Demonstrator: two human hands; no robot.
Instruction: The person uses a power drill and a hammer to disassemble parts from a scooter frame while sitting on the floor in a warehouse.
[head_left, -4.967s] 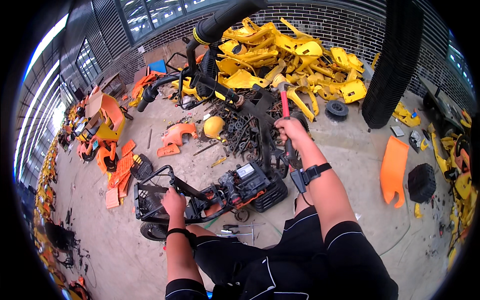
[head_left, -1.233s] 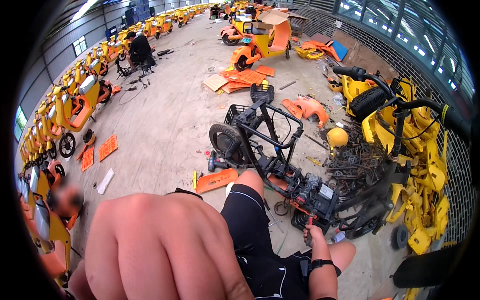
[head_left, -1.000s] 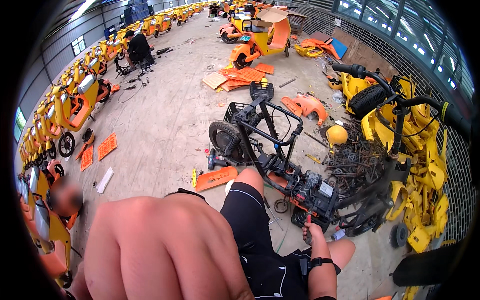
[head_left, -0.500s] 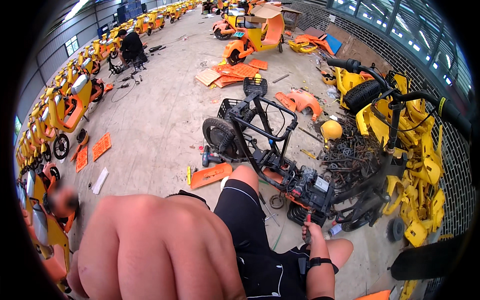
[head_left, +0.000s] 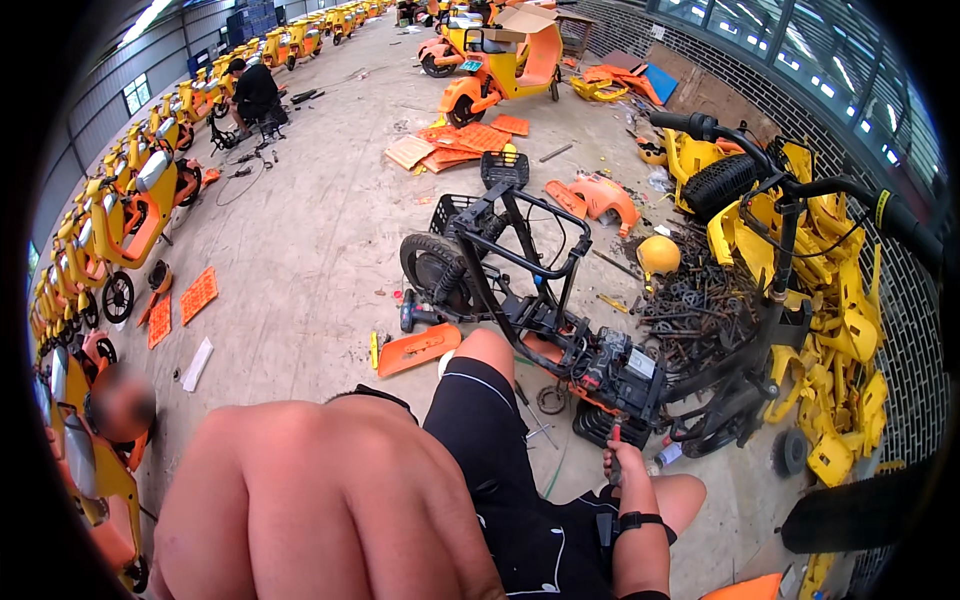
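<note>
My left hand (head_left: 310, 490) looms very large at the lower left, close to the camera. Its knuckles are bent and its fingers press together; the fingertips and anything in them are hidden. Lower right of centre, my right hand (head_left: 625, 462) is closed around a small red-handled tool (head_left: 616, 432), whose kind I cannot make out. The red part points up at the underside of a stripped black scooter frame (head_left: 545, 270). Above that hand, wiring and a boxy dark unit with a pale label (head_left: 640, 362) show on the frame.
An orange panel (head_left: 420, 350) and a cordless drill (head_left: 408, 312) lie left of the frame. Beyond it are a heap of dark metal parts (head_left: 700, 310), a yellow helmet (head_left: 658, 256) and piled yellow panels (head_left: 850, 350). Scooters line the left; a person (head_left: 257, 95) crouches farther off.
The view has shifted slightly, so the scene sits a little farther left. My left hand appears slightly lower. My right hand stays in place with the red-handled tool.
</note>
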